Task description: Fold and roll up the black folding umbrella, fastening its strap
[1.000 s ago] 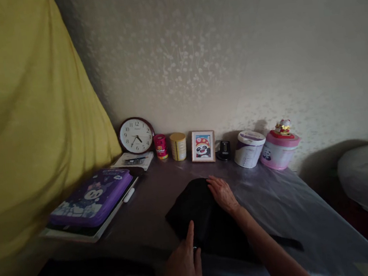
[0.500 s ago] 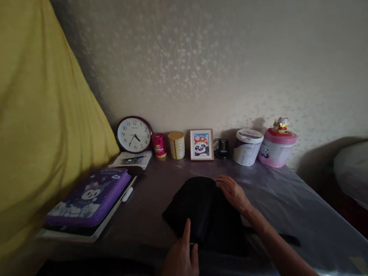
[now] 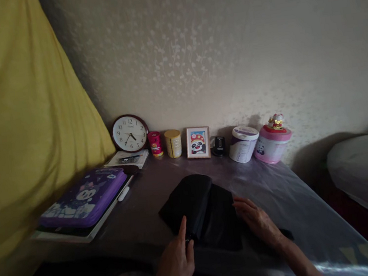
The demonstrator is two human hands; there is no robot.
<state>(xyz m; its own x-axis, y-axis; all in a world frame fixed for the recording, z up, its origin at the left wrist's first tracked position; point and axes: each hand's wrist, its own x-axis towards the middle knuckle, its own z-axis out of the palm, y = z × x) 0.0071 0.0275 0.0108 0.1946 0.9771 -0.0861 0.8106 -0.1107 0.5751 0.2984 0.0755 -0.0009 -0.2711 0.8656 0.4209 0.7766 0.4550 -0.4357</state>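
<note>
What looks like a black folding umbrella [image 3: 195,206] lies loosely gathered on the table, its fabric panels fanned away from me. My left hand [image 3: 177,259] is closed around its near end, with the index finger stretched along the fabric. Something small and shiny shows between that thumb and index finger. At the right edge of the spread panel, my right hand [image 3: 256,218] has its fingers drawn together on the fabric; its fingertips are partly hidden. A dark strip [image 3: 287,234] lies partly behind the right wrist, too dim to name.
On the left, a purple case [image 3: 85,197] lies on flat books beside a white marker [image 3: 124,193]. Along the wall stand a clock [image 3: 130,133], a pink can [image 3: 155,144], a yellow can [image 3: 173,143], a picture frame [image 3: 198,143] and two tubs, the white one [image 3: 243,145] nearer the frame.
My right hand has moved down and toward me, from the panel's upper corner to its right edge. The right panel is spread wider. My left hand keeps its hold, and the view has shifted slightly.
</note>
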